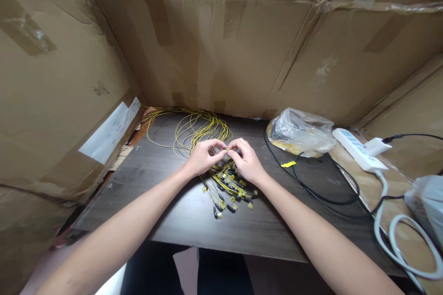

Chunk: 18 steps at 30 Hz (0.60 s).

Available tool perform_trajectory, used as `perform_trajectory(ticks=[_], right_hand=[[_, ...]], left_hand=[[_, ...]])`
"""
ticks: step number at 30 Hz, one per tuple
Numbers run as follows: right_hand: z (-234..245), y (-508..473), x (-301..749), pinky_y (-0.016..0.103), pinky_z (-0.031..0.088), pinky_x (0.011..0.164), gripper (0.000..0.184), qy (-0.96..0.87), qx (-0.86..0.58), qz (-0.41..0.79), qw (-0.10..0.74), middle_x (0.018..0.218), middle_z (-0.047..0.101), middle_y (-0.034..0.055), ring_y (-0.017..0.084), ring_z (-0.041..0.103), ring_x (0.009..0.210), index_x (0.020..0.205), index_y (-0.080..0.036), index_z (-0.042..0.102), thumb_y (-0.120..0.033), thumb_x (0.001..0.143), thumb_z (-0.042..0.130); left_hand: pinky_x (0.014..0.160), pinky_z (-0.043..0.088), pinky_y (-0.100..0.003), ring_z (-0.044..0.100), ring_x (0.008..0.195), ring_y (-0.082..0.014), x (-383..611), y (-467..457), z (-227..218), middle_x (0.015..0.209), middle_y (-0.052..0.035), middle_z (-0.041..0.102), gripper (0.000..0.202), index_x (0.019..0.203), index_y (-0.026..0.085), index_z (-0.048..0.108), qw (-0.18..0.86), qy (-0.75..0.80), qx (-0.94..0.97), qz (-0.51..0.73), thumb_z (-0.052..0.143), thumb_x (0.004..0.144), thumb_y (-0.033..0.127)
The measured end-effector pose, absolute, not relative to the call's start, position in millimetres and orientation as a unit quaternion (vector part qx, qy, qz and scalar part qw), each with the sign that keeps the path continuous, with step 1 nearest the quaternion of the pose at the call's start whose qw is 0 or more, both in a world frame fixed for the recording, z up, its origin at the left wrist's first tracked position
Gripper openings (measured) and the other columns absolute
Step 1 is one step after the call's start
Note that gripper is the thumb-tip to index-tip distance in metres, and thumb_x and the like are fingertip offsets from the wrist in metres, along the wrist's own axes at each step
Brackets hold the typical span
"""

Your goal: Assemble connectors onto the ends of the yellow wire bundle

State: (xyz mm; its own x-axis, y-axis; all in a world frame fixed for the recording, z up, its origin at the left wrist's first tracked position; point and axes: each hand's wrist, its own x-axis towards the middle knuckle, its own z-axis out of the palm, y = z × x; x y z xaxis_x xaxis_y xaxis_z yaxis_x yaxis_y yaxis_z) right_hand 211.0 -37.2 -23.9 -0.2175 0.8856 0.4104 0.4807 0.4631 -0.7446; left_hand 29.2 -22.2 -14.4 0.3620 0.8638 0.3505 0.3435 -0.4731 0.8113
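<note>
That tiny piece (227, 149), just beyond the plugs (236, 197), looks pinched in the closed fingers of left hand (206, 156) and right hand (246, 159), and being so small could slip into the plugs, or snag on wires (212, 128) looping farther beyond them.

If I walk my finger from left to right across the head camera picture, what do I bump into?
White paper → left hand → right hand → plastic bag → power strip.
</note>
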Motion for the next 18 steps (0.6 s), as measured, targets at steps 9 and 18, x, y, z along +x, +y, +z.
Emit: perform_trajectory(ticks=[9,18], right_hand=[[-23.8,-38.0,209.0,0.038,0.042,0.084,0.029,-0.749,-0.458,0.237,0.416,0.087,0.062,0.0048,0.022,0.055,0.089,0.073,-0.022,0.055,-0.029,0.099,0.042],[-25.8,-35.8,209.3,0.038,0.041,0.086,0.034,-0.757,-0.437,0.250,0.417,0.087,0.061,0.0056,0.022,0.054,0.089,0.068,-0.022,0.050,-0.030,0.099,0.039]], left_hand=[[0.057,0.049,-0.019,0.060,0.058,-0.0090,28.9,-21.9,-17.4,0.082,-0.0029,0.072,0.016,0.092,0.014,0.070,0.325,0.386,0.766,0.397,0.065,0.085,0.027],[0.056,0.048,-0.019,0.059,0.058,-0.0091,28.6,-22.7,-16.7,0.080,-0.0028,0.072,0.016,0.090,0.014,0.071,0.330,0.381,0.766,0.399,0.068,0.083,0.028]])
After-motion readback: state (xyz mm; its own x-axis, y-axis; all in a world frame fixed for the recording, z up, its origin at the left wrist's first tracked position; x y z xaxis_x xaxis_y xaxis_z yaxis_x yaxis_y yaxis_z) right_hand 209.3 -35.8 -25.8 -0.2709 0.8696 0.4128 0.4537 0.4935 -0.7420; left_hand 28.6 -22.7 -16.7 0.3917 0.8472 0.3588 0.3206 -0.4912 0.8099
